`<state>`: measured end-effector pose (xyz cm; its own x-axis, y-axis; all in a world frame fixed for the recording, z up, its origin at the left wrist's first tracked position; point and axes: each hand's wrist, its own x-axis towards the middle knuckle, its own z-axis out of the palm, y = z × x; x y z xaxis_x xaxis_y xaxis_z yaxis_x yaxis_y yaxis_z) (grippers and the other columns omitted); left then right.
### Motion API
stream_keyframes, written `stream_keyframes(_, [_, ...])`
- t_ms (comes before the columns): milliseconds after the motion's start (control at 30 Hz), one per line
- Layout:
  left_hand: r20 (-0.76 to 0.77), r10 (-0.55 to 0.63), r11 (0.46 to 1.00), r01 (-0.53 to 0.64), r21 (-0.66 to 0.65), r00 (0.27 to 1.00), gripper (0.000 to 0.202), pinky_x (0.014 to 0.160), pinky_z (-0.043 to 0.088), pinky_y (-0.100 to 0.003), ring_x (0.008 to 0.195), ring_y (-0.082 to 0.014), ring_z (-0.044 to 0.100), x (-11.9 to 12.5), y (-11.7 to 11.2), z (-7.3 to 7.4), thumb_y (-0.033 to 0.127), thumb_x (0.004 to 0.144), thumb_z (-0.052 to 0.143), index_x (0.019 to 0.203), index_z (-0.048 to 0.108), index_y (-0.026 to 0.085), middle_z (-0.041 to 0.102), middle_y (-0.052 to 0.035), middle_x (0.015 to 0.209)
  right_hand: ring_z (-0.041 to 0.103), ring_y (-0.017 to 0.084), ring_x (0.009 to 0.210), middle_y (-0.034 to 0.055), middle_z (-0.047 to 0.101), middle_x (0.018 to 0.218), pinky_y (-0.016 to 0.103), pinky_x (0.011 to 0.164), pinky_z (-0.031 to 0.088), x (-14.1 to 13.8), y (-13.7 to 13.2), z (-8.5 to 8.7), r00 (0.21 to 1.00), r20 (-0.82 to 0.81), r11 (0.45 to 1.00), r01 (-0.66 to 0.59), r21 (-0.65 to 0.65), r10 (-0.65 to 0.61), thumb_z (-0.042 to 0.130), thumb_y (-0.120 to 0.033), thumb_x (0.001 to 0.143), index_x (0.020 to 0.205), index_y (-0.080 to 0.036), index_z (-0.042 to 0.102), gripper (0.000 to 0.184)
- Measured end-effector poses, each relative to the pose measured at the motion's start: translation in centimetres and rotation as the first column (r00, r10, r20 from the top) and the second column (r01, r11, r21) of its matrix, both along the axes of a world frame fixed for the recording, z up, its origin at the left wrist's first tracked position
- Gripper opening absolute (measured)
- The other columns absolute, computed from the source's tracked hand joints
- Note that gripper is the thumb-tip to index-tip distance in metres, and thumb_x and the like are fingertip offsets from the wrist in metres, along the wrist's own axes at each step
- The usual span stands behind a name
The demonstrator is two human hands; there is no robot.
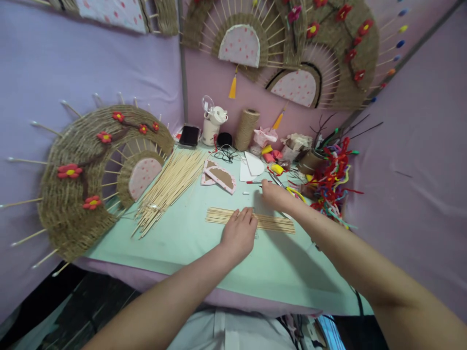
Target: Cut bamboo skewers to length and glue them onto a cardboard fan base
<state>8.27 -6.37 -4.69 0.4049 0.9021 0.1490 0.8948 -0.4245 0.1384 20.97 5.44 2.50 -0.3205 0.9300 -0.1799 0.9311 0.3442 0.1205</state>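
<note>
My left hand (241,232) lies flat over the middle of a row of thin bamboo sticks (277,223), its fingers stretched out and together. The sticks lie side by side, roughly left to right on the table. Above their right half is my right hand (274,196), with its fingers closed. A short dark tip shows at those fingers; what they hold is too small to make out. Just beyond them lies a red pen (255,182). A small white piece (245,193) rests between the pen and the sticks.
A large pile of sticks (171,182) and a woven fan with red flowers (76,180) are at left. Dotted half-round pieces (221,177) lie mid-table. Behind stand a twine spool (247,129) and a white container (212,129); coloured pipe cleaners (333,180) crowd the right edge.
</note>
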Motion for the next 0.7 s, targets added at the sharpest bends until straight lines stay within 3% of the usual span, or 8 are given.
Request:
stream_keyframes(133, [-0.004,0.000,1.000,0.000,-0.011,1.000,0.043,0.113,0.028,-0.041,0.137,-0.0229,0.035,0.0,0.0,0.1,0.008,0.087,0.037,0.127,0.051,0.010,0.041,-0.0136,0.147,0.065,0.023,0.091,0.0179,0.066,0.104,0.029,0.074,0.044,1.5,0.2,1.0,0.997,-0.044,0.998,-0.061,-0.002,0.061,0.039,0.002,0.080,0.130,-0.010,0.045,0.051])
stream_keyframes(233, [-0.004,-0.002,1.000,0.002,-0.004,1.000,0.042,0.113,0.028,-0.041,0.137,-0.0229,0.035,0.0,-0.1,0.1,0.007,0.086,0.038,0.126,0.052,0.010,0.041,-0.0137,0.147,0.065,0.016,0.076,0.0076,0.068,0.090,0.026,0.070,0.046,2.9,-0.5,1.8,0.923,-0.383,1.000,-0.029,0.011,0.030,0.040,-0.002,0.082,0.122,-0.018,0.056,0.046])
stream_keyframes(300, [-0.001,-0.001,1.000,0.001,-0.001,1.000,0.043,0.113,0.028,-0.041,0.137,-0.0230,0.035,0.0,-0.1,0.2,0.007,0.086,0.038,0.127,0.051,0.010,0.041,-0.0142,0.147,0.065,0.016,0.072,0.0054,0.068,0.079,0.027,0.068,0.049,4.0,-1.7,2.3,0.675,-0.737,0.999,0.030,-0.035,-0.046,0.047,-0.014,0.085,0.101,-0.017,0.066,0.025])
stream_keyframes(367, [0.004,-0.002,1.000,0.002,-0.002,1.000,0.043,0.113,0.027,-0.041,0.137,-0.0229,0.035,0.0,-0.1,0.3,0.007,0.086,0.038,0.127,0.051,0.010,0.041,-0.0143,0.147,0.067,0.018,0.074,0.0056,0.069,0.079,0.031,0.069,0.053,5.3,-3.5,2.4,0.254,-0.956,0.989,0.055,-0.140,-0.150,0.058,-0.025,0.083,0.092,-0.017,0.068,0.016])
stream_keyframes(433, [0.007,-0.005,1.000,0.005,-0.011,1.000,0.043,0.113,0.027,-0.041,0.137,-0.0225,0.036,-0.1,-0.1,0.4,0.007,0.085,0.039,0.126,0.051,0.010,0.042,-0.0143,0.146,0.068,0.017,0.075,0.0061,0.069,0.083,0.033,0.072,0.057,6.5,-5.4,2.1,-0.147,-0.958,0.965,0.051,-0.258,-0.248,0.064,-0.026,0.077,0.091,-0.018,0.069,0.017])
stream_keyframes(500, [0.005,-0.007,1.000,0.007,-0.017,1.000,0.044,0.113,0.028,-0.042,0.137,-0.0220,0.036,-0.1,-0.1,0.5,0.005,0.085,0.039,0.126,0.051,0.011,0.042,-0.0141,0.146,0.069,0.016,0.078,0.0048,0.070,0.086,0.032,0.076,0.059,7.4,-7.1,1.5,-0.411,-0.861,0.940,0.029,-0.341,-0.300,0.066,-0.017,0.070,0.089,-0.020,0.069,0.019])
stream_keyframes(600, [-0.008,-0.004,1.000,0.004,0.001,1.000,0.044,0.113,0.028,-0.041,0.137,-0.0213,0.036,-0.1,0.0,0.5,0.005,0.085,0.037,0.126,0.051,0.012,0.043,-0.0127,0.146,0.069,0.011,0.085,0.0003,0.070,0.090,0.024,0.081,0.059,7.9,-9.2,0.0,-0.609,-0.719,0.910,-0.011,-0.415,-0.336,0.066,-0.004,0.062,0.090,-0.025,0.068,0.035])
stream_keyframes(700, [-0.016,-0.004,1.000,0.004,0.022,1.000,0.042,0.113,0.028,-0.040,0.136,-0.0211,0.037,-0.1,0.1,0.2,0.006,0.087,0.035,0.126,0.052,0.012,0.044,-0.0118,0.145,0.069,0.009,0.087,-0.0011,0.071,0.093,0.019,0.081,0.058,7.3,-10.8,-1.3,-0.677,-0.652,0.899,-0.031,-0.437,-0.341,0.073,-0.008,0.062,0.093,-0.026,0.067,0.037])
